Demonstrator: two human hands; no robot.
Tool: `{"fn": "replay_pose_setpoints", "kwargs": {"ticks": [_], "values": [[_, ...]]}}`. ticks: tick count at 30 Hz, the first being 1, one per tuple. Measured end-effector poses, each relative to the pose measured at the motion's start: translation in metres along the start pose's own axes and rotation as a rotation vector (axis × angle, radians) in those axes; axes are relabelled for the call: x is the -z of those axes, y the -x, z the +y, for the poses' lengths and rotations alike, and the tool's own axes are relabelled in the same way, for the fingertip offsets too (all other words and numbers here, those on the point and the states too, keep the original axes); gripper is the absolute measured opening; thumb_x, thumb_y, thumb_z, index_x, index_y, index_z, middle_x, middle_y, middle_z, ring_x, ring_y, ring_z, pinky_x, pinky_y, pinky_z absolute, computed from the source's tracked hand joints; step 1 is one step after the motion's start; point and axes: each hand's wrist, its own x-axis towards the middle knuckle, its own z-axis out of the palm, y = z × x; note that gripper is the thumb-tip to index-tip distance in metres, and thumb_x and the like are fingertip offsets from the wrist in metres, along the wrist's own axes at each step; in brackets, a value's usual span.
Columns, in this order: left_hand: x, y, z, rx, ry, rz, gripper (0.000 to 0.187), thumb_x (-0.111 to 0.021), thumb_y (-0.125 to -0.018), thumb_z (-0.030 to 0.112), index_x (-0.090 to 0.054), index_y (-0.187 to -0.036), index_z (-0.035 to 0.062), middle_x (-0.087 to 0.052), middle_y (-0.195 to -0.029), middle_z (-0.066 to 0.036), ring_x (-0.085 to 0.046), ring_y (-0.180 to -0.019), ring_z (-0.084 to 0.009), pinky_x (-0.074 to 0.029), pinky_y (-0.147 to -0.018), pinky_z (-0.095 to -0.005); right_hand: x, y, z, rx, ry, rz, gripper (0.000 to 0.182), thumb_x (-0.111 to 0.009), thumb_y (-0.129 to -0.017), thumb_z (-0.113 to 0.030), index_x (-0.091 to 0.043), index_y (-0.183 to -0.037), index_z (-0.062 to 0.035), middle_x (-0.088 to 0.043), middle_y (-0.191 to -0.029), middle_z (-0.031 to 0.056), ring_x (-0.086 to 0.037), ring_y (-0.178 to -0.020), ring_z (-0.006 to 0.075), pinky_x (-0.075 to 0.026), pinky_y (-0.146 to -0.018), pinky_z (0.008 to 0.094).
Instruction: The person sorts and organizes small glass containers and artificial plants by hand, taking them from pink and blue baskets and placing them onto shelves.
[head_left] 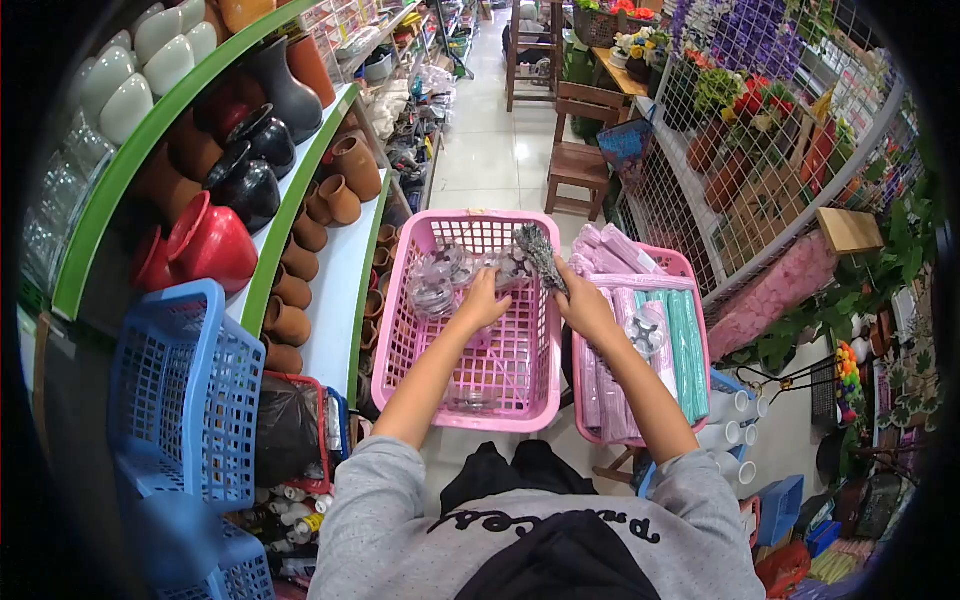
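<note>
My left hand is over the pink plastic basket, thumb and fingers apart. It is close to several clear plastic-wrapped round items and a similar packet beyond its fingertips. Whether it touches that packet is hard to tell. At the basket's right rim, my right hand grips the lower end of a grey bristly bundle, tilted up to the left. Below that forearm, a second pink basket holds pink, lilac and teal wrapped packs, with a clear packet on top.
Shelves of clay pots and vases line the left, above blue baskets. A wooden chair stands ahead on the tiled aisle. A white wire rack with artificial flowers is on the right.
</note>
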Motion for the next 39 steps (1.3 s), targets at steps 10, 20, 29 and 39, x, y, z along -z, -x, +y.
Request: {"fn": "replay_pose_setpoints", "kwargs": {"ticks": [10,20,29,39], "values": [[-0.042,-0.065,-0.011,0.032,-0.106,0.031,0.103,-0.086,-0.054,0.020,-0.027,-0.136,-0.0013,-0.036,-0.136,-0.020,-0.037,-0.127,-0.0346,-0.033,-0.105,-0.0416,0.002,0.000,0.004,-0.078,-0.115,-0.076,0.059,-0.054,-0.084,-0.017,-0.034,-0.139,-0.0128,-0.060,-0.102,0.0262,-0.058,-0.093,0.0427,-0.046,-0.081,0.0471],[-0.029,-0.048,0.001,0.062,-0.022,0.314,0.090,-0.085,-0.049,0.020,-0.036,-0.123,0.0020,-0.043,-0.115,-0.017,-0.046,-0.110,-0.0359,-0.039,-0.097,-0.0429,0.013,-0.001,0.009,-0.071,-0.147,-0.073,0.059,-0.054,-0.085,-0.017,-0.034,-0.140,-0.0146,-0.061,-0.102,0.0261,-0.059,-0.092,0.0431,-0.046,-0.080,0.0475],[0.015,0.006,0.020,0.016,0.012,0.367,0.096,-0.083,-0.048,0.036,-0.038,-0.127,0.0045,-0.056,-0.114,-0.015,-0.052,-0.109,-0.0321,-0.033,-0.095,-0.0432,0.002,0.007,-0.034,0.170,-0.225,-0.115,0.058,-0.054,-0.084,-0.015,-0.035,-0.139,-0.0148,-0.061,-0.100,0.0260,-0.060,-0.088,0.0425,-0.048,-0.078,0.0474],[0.061,0.061,0.044,0.071,0.128,0.401,0.095,-0.085,-0.047,0.037,-0.040,-0.124,0.0048,-0.053,-0.118,-0.014,-0.050,-0.112,-0.0281,-0.029,-0.100,-0.0434,-0.002,0.016,-0.070,0.403,-0.169,-0.105,0.059,-0.055,-0.081,-0.011,-0.039,-0.137,-0.0177,-0.063,-0.092,0.0237,-0.062,-0.083,0.0396,-0.050,-0.075,0.0467]]}}
